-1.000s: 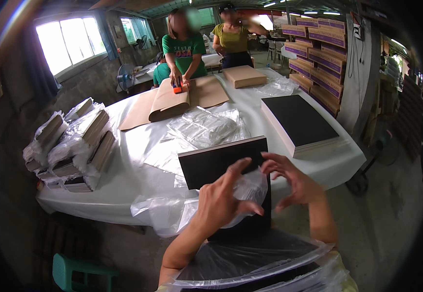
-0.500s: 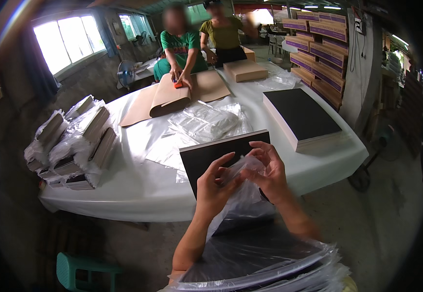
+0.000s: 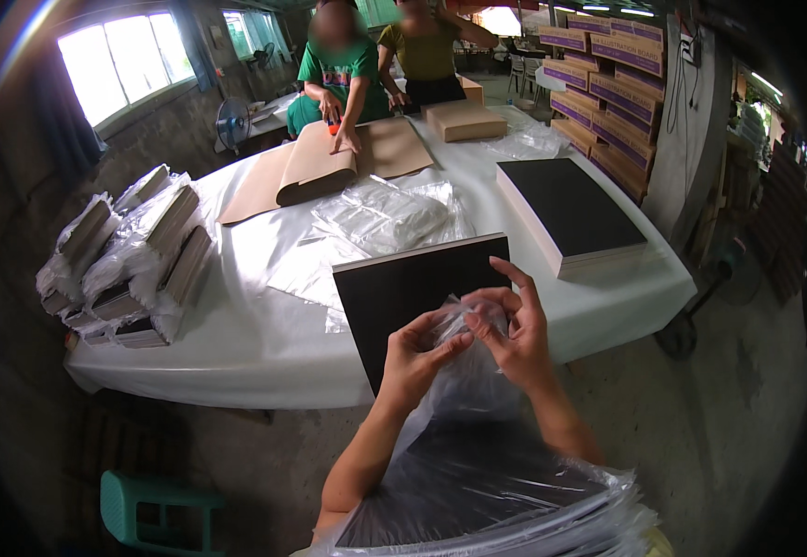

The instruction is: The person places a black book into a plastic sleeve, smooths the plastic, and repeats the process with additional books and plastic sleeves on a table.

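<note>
My left hand (image 3: 419,357) pinches the gathered end of a clear plastic bag (image 3: 464,401). My right hand (image 3: 515,339) also grips that bunched film, its index finger raised clear of it. Lower down, the bag spreads over a stack of black boards with pale edges, close to my body. Just beyond my hands, a black board (image 3: 403,286) with a pale top edge stands tilted at the table's near edge; my hands and the bag hide part of it.
A white-covered table (image 3: 236,367) carries bagged stacks (image 3: 148,246) at left, loose plastic bags (image 3: 385,218), brown paper (image 3: 315,172) and a black-topped board stack (image 3: 575,204). Two people stand across it, one working on the paper. A green stool (image 3: 157,506) and stacked cartons (image 3: 607,84) stand around.
My hands have drawn closer together and bunched the bag's end tighter. Across the table, the person in green has shifted an orange tool farther back along the brown paper.
</note>
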A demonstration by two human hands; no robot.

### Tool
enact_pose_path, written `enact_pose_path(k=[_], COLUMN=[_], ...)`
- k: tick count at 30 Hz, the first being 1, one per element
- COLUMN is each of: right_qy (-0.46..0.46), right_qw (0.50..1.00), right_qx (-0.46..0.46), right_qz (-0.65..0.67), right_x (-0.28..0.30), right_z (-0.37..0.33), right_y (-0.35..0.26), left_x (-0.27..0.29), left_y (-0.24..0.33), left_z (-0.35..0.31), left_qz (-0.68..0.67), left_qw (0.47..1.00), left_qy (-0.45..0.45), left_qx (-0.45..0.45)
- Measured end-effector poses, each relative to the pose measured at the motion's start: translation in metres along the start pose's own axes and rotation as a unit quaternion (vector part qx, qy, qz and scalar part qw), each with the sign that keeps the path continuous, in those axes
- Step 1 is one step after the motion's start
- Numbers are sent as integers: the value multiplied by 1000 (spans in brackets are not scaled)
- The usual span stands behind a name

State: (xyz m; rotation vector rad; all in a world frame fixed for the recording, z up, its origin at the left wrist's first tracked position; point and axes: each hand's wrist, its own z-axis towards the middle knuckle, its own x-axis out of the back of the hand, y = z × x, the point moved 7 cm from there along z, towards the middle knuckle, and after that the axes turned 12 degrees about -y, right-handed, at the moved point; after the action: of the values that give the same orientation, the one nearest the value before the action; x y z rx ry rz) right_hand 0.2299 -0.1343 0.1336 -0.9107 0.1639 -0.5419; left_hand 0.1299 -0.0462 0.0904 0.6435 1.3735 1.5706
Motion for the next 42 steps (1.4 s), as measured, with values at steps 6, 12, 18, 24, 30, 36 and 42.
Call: enact_pose_path(k=[6,12,18,24,30,36,42], right_qy=[-3,-4,7,-3,-7,-6,-30], right_qw=[998,998,998,998,998,999,999], right_qx=[-34,-38,-51,-49,-51,-33,-9], right_qz=[50,42,35,31,31,29,8], right_x=[3,4,9,4,3,6,0], right_z=[-1,-1,-2,-1,-4,-8,-5], right_y=[7,10,14,11,9,7,-5], left_x=[-4,8,24,20,-4,-16,-16], left_y=[-1,0,18,38,40,31,22], left_z=[-2,-6,-18,-32,-26,-18,-16], left_qz=[-5,-8,-137,-112,101,185,191], left_qw=[1000,995,954,955,976,974,976], left_qy=[8,68,194,180,96,60,51], left_qx=[-1,-78,-183,-208,-165,-118,-87])
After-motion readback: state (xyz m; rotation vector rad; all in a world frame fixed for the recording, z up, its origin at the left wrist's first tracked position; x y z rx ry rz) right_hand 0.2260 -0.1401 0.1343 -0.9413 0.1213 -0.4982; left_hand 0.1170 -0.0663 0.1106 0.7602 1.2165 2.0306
